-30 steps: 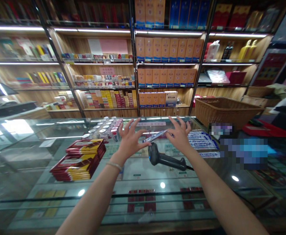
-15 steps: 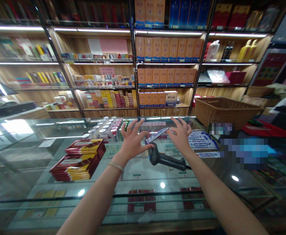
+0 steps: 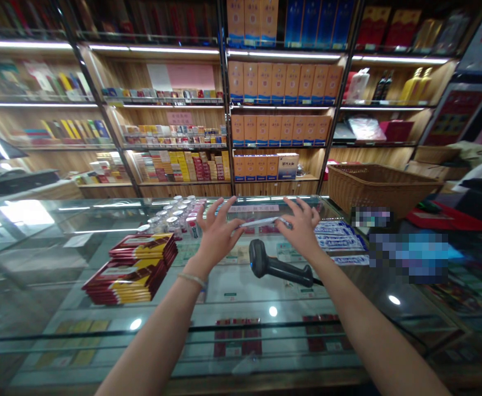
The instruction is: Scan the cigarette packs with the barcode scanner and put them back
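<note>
A slim blue-and-white stick packet [image 3: 259, 222] is stretched nearly level between my hands, above the glass counter. My left hand [image 3: 216, 234] pinches its left end with thumb and forefinger, the other fingers raised. At the opposite end, my right hand [image 3: 302, 226] has the same kind of pinch. Just below, nearer to me, a black handheld barcode scanner [image 3: 280, 268] lies on its side, its cable running off to the right under my forearm. Beside my right wrist are several similar blue-and-white stick packets [image 3: 337, 242] in rows.
Stacked red-and-yellow chocolate bars [image 3: 131, 269] sit at the left, with clear-lidded small jars [image 3: 172, 217] behind. A wicker basket [image 3: 372, 184] stands at the right rear. Shelves [image 3: 280, 107] of boxed goods line the wall beyond the glass counter [image 3: 249, 297].
The packet has swung from a slant to nearly level. My left hand has shifted slightly left, off the scanner's head, and now pinches the packet's left end.
</note>
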`<control>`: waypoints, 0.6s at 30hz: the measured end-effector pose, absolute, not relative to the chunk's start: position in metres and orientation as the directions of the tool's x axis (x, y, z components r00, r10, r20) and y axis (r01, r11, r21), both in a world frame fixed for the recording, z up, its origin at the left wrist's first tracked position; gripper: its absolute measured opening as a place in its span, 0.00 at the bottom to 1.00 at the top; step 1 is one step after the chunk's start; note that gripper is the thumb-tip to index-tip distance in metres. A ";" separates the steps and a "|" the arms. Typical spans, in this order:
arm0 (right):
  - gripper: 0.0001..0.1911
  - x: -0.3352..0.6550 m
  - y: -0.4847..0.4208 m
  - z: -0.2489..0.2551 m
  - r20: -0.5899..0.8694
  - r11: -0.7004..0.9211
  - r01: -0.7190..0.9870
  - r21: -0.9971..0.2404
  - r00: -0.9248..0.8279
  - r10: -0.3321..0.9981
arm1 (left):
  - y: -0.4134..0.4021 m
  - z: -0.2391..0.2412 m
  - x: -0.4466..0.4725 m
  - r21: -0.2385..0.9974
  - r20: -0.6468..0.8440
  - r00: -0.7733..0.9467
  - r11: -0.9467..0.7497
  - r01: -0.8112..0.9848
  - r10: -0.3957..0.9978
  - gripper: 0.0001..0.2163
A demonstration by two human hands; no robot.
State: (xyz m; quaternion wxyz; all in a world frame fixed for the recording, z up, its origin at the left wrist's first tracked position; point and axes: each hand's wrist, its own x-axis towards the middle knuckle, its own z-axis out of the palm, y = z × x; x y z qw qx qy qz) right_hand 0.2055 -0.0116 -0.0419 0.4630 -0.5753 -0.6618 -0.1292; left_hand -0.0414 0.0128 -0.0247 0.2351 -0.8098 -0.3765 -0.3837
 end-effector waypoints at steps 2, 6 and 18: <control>0.12 0.205 -0.013 -0.042 0.778 0.301 0.903 -0.308 0.057 0.626 | 0.015 -0.025 -0.045 -0.091 0.797 0.422 -0.603 0.792 0.433 0.09; 0.11 0.204 -0.018 -0.042 0.816 0.278 0.940 -0.198 0.000 0.579 | 0.016 -0.025 -0.048 -0.099 0.786 0.431 -0.599 0.795 0.442 0.10; 0.09 0.201 -0.023 -0.045 0.831 0.288 0.957 0.006 -0.165 0.531 | 0.016 -0.025 -0.048 -0.133 0.757 0.472 -0.601 0.788 0.451 0.12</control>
